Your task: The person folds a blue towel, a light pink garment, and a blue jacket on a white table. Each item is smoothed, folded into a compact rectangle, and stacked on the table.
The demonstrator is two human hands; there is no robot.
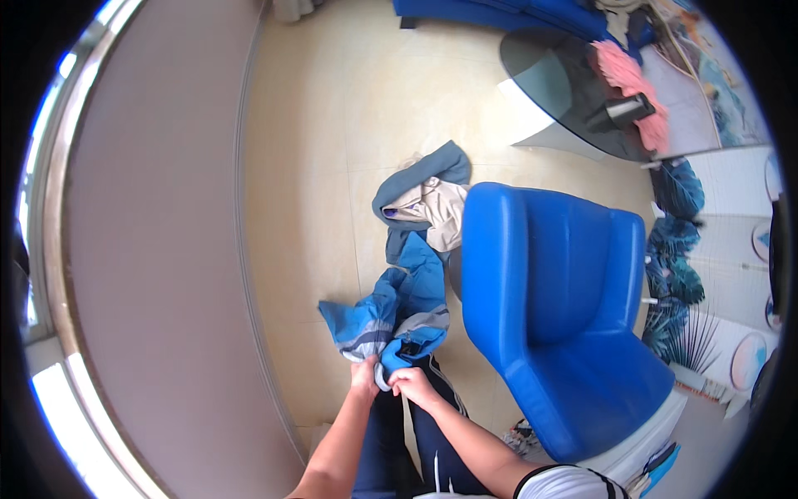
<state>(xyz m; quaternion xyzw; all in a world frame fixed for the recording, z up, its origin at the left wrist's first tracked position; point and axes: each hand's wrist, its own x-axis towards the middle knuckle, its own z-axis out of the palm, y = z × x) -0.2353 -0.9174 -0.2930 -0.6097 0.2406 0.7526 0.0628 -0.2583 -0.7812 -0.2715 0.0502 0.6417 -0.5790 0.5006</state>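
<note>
A blue jacket (416, 280) with grey and dark bands hangs in front of my legs. My left hand (364, 375) grips its near edge beside a pale grey strip of cloth. Close on the right, my right hand (411, 384) pinches the blue edge of the same garment, where a dark inside shows. The far part of the jacket reaches toward a heap on the floor; whether it touches the heap I cannot tell. That heap holds a beige garment (444, 209) and a grey-blue garment (424, 174), partly behind the chair.
A blue armchair (561, 268) stands close on my right. Beyond it is an oval dark glass table (542, 68) with a pink cloth (623, 68) and a dark cylinder (629, 109). A blue sofa (486, 14) stands at the far end. A grey panel (156, 218) rises on the left.
</note>
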